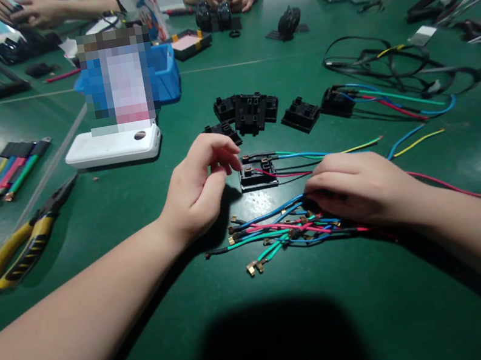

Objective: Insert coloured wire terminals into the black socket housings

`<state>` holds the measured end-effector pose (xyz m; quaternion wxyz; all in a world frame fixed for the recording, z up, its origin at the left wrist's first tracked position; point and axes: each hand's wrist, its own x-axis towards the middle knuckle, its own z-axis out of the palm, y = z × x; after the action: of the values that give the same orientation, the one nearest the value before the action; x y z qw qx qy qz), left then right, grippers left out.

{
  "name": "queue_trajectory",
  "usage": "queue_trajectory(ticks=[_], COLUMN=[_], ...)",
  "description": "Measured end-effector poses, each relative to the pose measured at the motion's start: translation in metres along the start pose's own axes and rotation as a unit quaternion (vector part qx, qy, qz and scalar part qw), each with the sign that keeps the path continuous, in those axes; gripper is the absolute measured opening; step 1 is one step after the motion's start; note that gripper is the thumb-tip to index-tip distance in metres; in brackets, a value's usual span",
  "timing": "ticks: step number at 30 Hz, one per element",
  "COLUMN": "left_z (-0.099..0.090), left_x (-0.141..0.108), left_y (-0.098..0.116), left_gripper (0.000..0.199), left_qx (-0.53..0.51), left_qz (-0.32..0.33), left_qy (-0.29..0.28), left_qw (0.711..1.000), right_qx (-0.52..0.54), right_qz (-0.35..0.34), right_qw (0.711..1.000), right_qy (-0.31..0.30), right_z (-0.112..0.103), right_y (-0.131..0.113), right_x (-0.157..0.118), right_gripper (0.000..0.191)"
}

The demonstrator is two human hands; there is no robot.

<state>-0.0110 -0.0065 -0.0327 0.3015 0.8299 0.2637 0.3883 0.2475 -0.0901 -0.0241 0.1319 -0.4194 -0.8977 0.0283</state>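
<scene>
My left hand (203, 180) is loosely curled beside a black plastic housing (260, 178), its fingertips close to the housing's left edge. Nothing shows between its bent fingers and thumb. Blue, green-yellow, red and black wires lead out of that housing to the right. My right hand (356, 185) is closed, palm down, over the near pile of wires. A blue wire (268, 212) with a metal terminal runs in under its fingers; the fingertips themselves are hidden. Around it lie loose red wires (267, 226) and green wires (275, 249) with brass-coloured terminals.
Several black housings (250, 114) lie beyond my hands, with a wired one (338, 101) farther right. Yellow-handled pliers (31, 239), a white power bank (112, 147) and a blue bin (166, 72) are to the left. Black cables (368, 60) sprawl at right. Two people work across the table.
</scene>
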Motion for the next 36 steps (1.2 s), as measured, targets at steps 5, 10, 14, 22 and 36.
queue_trajectory(ticks=[5,10,14,22,36], left_z=[-0.001,-0.004,-0.001,0.0,0.011], left_x=[0.001,0.002,0.003,0.003,0.003], left_y=[-0.002,0.003,0.007,0.011,0.023], left_gripper=[0.019,0.019,0.014,0.008,0.012], left_qx=[-0.004,0.01,0.044,0.135,0.111], left_qz=[-0.029,-0.005,0.04,0.021,0.062], left_qy=[-0.004,-0.031,-0.023,-0.004,-0.057], left_qw=[1.0,0.999,0.998,0.991,0.99], right_qx=[-0.017,-0.02,-0.012,-0.01,-0.13], right_qz=[0.022,0.067,0.085,0.059,-0.079], right_qw=[0.993,0.987,0.986,0.991,0.981], right_qy=[0.114,0.146,0.144,0.118,0.117], right_z=[0.001,0.002,0.003,-0.001,-0.002], right_y=[0.003,0.006,0.008,0.005,-0.005], right_x=[0.0,-0.001,-0.001,0.001,0.002], right_gripper=[0.012,0.012,0.011,0.01,0.018])
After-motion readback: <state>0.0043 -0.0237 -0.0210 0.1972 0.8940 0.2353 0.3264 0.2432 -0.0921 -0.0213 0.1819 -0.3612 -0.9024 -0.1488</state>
